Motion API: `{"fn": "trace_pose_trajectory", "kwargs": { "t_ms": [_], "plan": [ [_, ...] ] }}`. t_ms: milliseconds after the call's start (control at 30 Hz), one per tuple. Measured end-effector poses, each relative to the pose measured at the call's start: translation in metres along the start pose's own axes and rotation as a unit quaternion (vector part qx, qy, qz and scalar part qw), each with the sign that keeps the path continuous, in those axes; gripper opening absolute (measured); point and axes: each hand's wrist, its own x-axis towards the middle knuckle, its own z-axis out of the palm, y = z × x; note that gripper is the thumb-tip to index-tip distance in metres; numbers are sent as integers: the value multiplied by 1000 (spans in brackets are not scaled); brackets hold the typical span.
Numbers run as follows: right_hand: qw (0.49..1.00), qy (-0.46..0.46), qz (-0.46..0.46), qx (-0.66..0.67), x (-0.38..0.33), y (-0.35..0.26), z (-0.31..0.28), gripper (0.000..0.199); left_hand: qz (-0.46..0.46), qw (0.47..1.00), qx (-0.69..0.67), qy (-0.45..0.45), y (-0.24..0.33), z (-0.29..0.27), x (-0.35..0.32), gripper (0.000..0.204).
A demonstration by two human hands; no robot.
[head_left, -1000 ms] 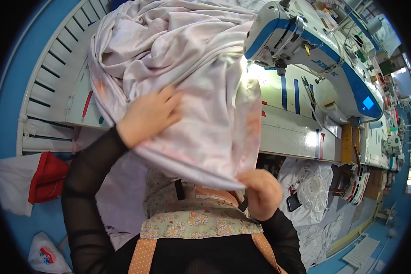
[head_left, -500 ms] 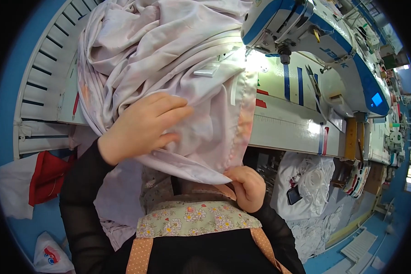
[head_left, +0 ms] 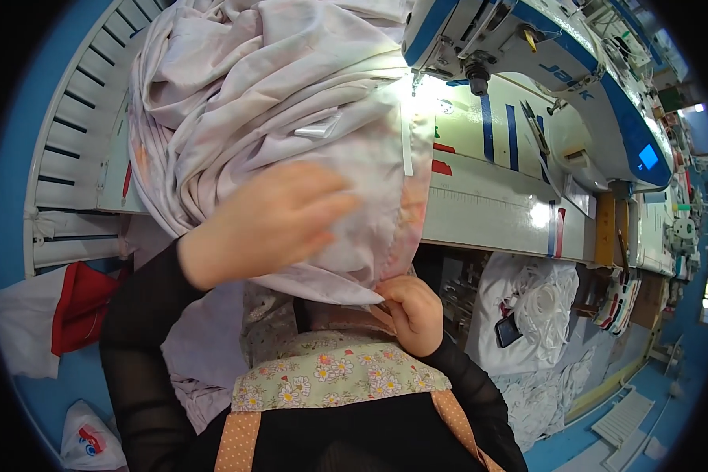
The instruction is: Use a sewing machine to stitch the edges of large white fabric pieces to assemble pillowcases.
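Pale pink and lilac fabric (head_left: 236, 102) lies in deep folds over the sewing table, its near edge hanging toward my lap. My right hand (head_left: 414, 315) pinches the fabric's near corner between thumb and fingers. Over the cloth, my left hand (head_left: 279, 216) is smeared by motion; whether it touches the cloth I cannot tell. A white strip (head_left: 407, 141) lies along the fabric's right side, by a peach-coloured border. The head of a blue and white sewing machine (head_left: 527, 47) stands at the upper right, its lamp shining where the fabric passes beneath; the needle is lost in glare.
Thread snips (head_left: 536, 130) lie on the machine bed beside blue tape strips (head_left: 514, 138). A slatted white rack (head_left: 63, 149) borders the table's left side. Below the table's right part hangs a white cloth bundle (head_left: 519, 315) with a dark phone-like object (head_left: 509, 330).
My left hand has swept rightward across the fabric. The right hand has shifted slightly left and up with the corner, and the fabric's right side lies flatter.
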Motion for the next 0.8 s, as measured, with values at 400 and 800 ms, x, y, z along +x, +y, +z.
{"fn": "trace_pose_trajectory", "kwargs": {
  "t_ms": [400,800],
  "plan": [
    [998,19,41,39,-5,-6,-13,20,-78,988,61,-121,-36,3,-47,43],
    [992,-6,-43,117,6,-35,-40,22,-39,994,-98,0,-19,8,27,36]
  ]
}}
